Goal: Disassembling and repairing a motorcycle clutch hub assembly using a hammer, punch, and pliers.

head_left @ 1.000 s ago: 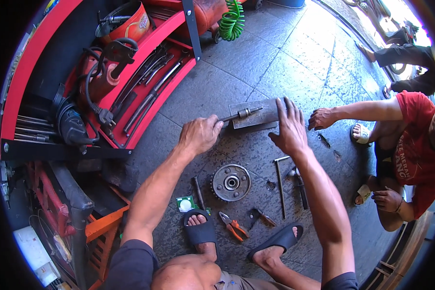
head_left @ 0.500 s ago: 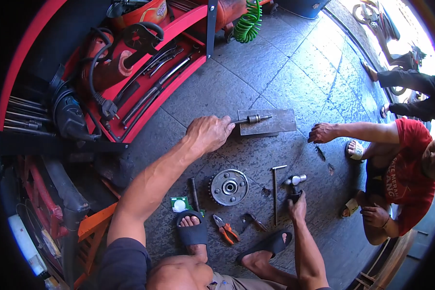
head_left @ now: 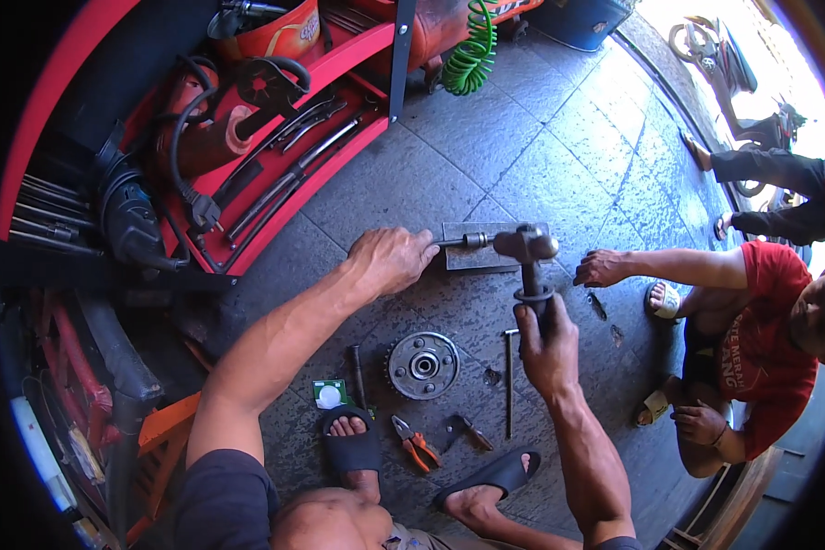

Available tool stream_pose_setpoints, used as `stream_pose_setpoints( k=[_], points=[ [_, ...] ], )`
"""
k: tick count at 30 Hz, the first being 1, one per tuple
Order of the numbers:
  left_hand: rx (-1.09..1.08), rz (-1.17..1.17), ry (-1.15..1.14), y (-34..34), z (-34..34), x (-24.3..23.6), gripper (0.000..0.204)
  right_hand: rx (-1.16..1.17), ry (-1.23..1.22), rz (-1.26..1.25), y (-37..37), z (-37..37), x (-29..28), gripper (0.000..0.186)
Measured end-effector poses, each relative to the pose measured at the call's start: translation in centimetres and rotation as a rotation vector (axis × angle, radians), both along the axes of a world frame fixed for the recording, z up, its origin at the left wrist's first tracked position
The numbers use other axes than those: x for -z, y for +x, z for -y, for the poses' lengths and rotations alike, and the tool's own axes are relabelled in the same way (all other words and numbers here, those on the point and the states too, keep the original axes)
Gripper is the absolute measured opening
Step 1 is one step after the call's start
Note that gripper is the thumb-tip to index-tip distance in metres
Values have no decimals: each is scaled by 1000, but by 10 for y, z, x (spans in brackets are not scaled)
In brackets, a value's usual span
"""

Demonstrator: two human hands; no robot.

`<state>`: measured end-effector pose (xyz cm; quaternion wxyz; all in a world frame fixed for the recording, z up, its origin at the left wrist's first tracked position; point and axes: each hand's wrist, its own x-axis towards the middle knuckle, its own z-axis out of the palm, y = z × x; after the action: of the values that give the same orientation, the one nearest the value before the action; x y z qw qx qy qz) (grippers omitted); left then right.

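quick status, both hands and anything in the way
Left hand gripping metal shaft, its end over metal block. Right hand holding hammer by handle. Co-worker's hand near block's right end.

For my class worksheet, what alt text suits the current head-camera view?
A person's right grip holds a hammer while their left grip holds a metal rod over a metal block. On the tiled floor lie a toothed metal wheel and orange-handled pliers; at right is another person in a red shirt.
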<state>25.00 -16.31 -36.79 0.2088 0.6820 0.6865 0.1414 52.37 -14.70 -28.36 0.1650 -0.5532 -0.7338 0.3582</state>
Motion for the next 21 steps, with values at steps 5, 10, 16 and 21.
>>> stream_pose_setpoints(
  k=[5, 10, 16, 21],
  points=[
    [22, 4, 24, 2, 1, -4, 32, -48, 166, -305, -33, -2, -41, 18],
    [-8, -5, 47, -10, -6, 1, 31, -32, 75, 162, -3, -9, 29, 31],
    [28, -6, 68, -9, 4, -2, 29, 30, 149, -63, -20, -10, -49, 22],
    [20, -37, 62, -10, 7, -5, 28, 31, 188, -345, -53, 4, -68, 20]
  ],
)
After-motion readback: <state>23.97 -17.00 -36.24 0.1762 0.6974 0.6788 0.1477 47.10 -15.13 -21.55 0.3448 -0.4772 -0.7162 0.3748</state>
